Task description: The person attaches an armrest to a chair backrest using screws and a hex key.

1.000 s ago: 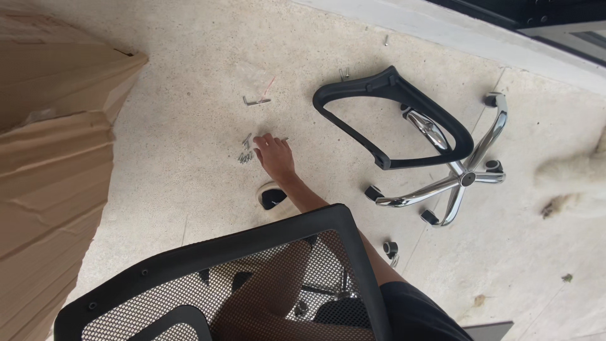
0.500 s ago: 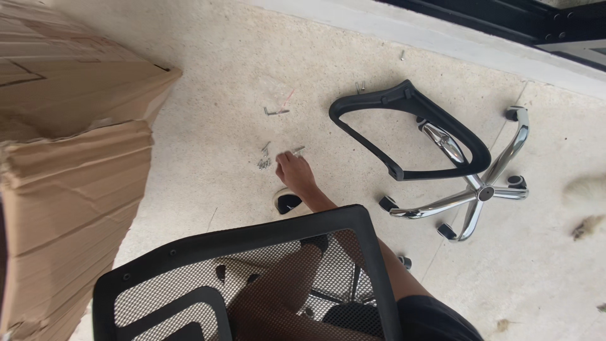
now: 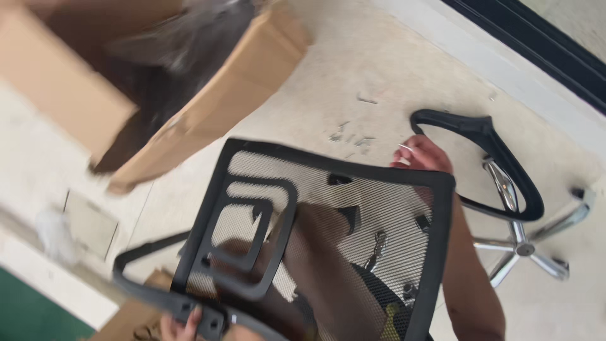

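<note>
A black mesh chair back (image 3: 442, 240) fills the middle of the view, tilted over my lap. My right hand (image 3: 424, 156) reaches past its upper right corner and pinches a small silver screw (image 3: 404, 148) in its fingertips. Several more screws (image 3: 350, 136) lie scattered on the pale floor just left of that hand. At the bottom edge my left hand (image 3: 182, 326) grips the black plastic frame piece (image 3: 148, 290) joined to the chair back's lower end. My legs show dimly through the mesh.
An open cardboard box (image 3: 252, 76) with a dark inside lies at the upper left. A black curved armrest loop (image 3: 505, 161) and a chrome star base (image 3: 524, 246) with castors lie to the right. A flat cardboard piece (image 3: 88, 221) rests at the left.
My right hand has risen from the screws on the floor and now holds one. The view has swung left, bringing the box and my left hand into sight.
</note>
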